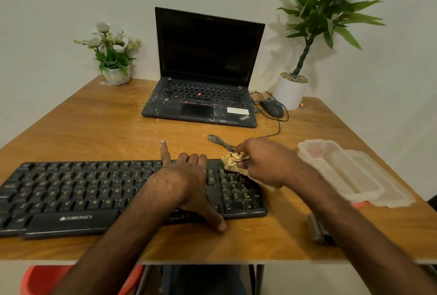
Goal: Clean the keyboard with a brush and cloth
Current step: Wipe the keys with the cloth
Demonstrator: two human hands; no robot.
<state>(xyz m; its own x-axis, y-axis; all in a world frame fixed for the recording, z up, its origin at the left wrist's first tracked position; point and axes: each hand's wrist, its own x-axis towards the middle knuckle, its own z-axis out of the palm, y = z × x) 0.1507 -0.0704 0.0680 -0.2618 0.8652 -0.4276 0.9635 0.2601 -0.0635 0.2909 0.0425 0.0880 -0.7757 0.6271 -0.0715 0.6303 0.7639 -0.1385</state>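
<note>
A black Zebronics keyboard [71, 190] lies across the near left of the wooden table [94, 124]. My left hand [182, 183] presses flat on its right-centre keys, with the thumb over the front edge and the index finger stretched past the back edge. My right hand [262, 162] is closed on a crumpled yellow cloth [233, 161], which rests on the top right corner of the keyboard above the number pad. A grey brush [315, 229] lies on the table near the front edge, partly hidden behind my right forearm.
An open black laptop [205, 81] stands at the back centre. Beside it sit a wired mouse [272, 107], whose cable [220, 140] runs toward my right hand, and a potted plant [292, 88]. A flower pot [115, 74] stands back left; clear plastic containers [350, 171] lie right.
</note>
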